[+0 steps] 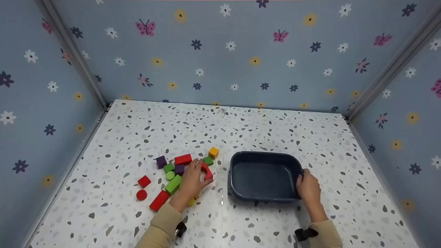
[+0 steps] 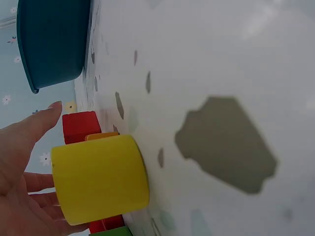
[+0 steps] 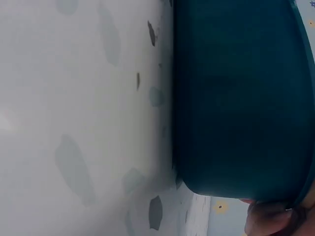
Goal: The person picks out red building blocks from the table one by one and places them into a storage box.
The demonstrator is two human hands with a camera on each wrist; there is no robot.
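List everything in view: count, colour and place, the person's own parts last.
Bin: 1, dark blue, on the table, right of the blocks.
Oblong blocks: 3, two red, one light green, far side, near side and middle of the cluster.
Arch: 1, red, cluster's right.
Cubes: 5, two purple, one green, one red, one orange, spread through the cluster.
Green block: 1, green, beside the orange cube.
Round blocks: 3, red at left, light green mid-cluster, yellow by the left wrist.
Table: 1, speckled white, underneath.
Wall panels: 3, flowered blue, back and sides.
Sleeves: 2, tan, near edge.
Left hand: 1, bare, at the arch.
Right hand: 1, bare, fingers gripping the bin's right end.
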